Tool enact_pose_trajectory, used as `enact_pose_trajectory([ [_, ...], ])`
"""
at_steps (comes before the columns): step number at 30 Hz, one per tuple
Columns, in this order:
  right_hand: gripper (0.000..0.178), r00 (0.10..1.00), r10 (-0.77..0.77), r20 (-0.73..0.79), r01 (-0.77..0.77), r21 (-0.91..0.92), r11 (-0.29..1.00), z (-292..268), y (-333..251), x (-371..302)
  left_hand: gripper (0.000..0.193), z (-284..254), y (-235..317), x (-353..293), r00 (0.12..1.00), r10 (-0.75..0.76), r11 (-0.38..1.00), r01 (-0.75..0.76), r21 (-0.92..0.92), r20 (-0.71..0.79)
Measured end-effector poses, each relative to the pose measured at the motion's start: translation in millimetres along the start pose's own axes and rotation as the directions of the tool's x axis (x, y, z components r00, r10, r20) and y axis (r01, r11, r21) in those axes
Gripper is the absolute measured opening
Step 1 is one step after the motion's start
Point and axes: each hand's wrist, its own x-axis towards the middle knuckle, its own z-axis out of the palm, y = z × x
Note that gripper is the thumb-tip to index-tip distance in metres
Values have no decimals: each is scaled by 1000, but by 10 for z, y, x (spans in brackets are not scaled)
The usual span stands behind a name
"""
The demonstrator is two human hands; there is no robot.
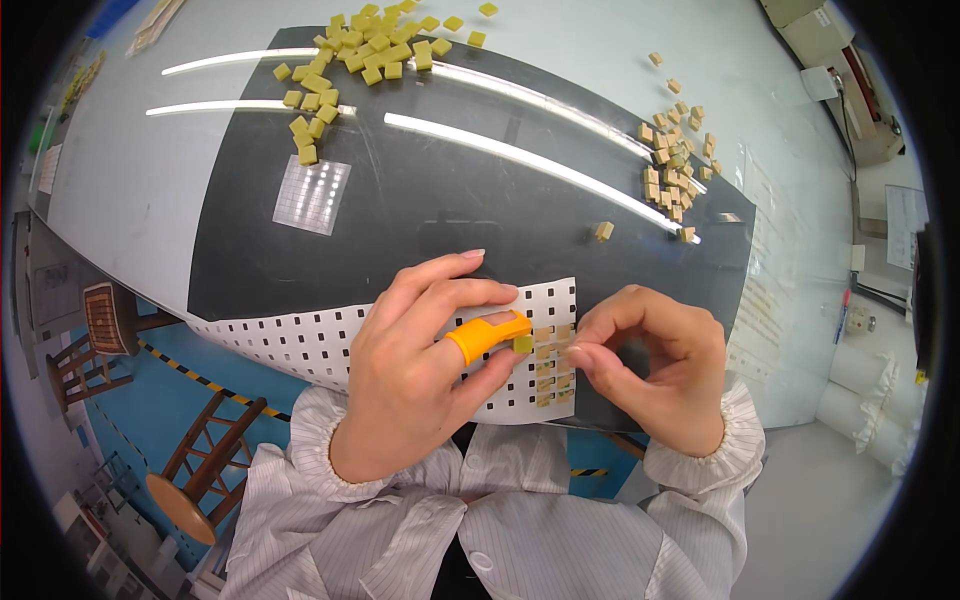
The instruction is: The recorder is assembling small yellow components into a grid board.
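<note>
While your left hand [400, 370] pinches a yellow-green block [522, 344] against its orange finger tool [478, 338] over the punched sheet [561, 300], can't tell if your right hand [680, 365] grips anything; writing on the paper [905, 228] far right's too tiny to read.

A round-seated wooden stool [180, 508] at eight o'clock, beside black-and-yellow hazard tape [205, 380] on blue flooring [165, 405]; a white paper sheet [905, 226] near three o'clock

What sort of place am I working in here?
Likely a workshop for hand assembly: a worktable carries loose piles of small yellow-green blocks and beige blocks, and black-and-yellow striped tape runs across the blue floor.
</note>
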Motion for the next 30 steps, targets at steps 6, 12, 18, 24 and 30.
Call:
enact_pose_trajectory([
  [6,12,936,-310,166,304,64,951,47,80,107,21,0,-18,1,1000,2,1000,-2,9,-5],
  [12,13,953,-295,76,294,21,956,-9,88,96,22,5,-18,-11,1000,0,1000,0,-3,0],
  [18,11,916,359,180,-399,318,860,-37,-82,148,24,-2,-36,-24,1000,13,1000,-12,-9,23],
  [24,10,987,-134,84,109,258,960,-10,66,93,25,-3,-31,-20,1000,11,1000,-11,-10,28],
  [30,13,886,-382,263,393,13,919,29,87,144,29,-9,-25,-28,998,-21,999,23,-28,51],
])
